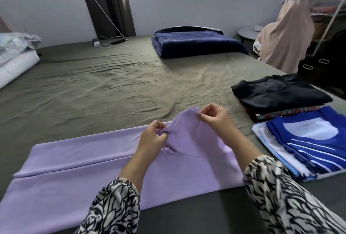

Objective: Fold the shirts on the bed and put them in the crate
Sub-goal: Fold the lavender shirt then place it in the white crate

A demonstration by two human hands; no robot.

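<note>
lilac shirt point(74, 159) at near edge of bed point(93, 84); its end is pinched by left hand point(152, 136) and right hand point(215, 115). corners should be kept level, fold laid flat.

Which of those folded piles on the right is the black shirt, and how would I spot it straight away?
Start at the wide olive-green bed and follow its right edge. Two piles of folded clothes sit there; the black shirt tops the farther pile, lying on red patterned fabric. The nearer pile is topped by a blue shirt with white stripes, so the black one is the only plain dark piece.
</note>
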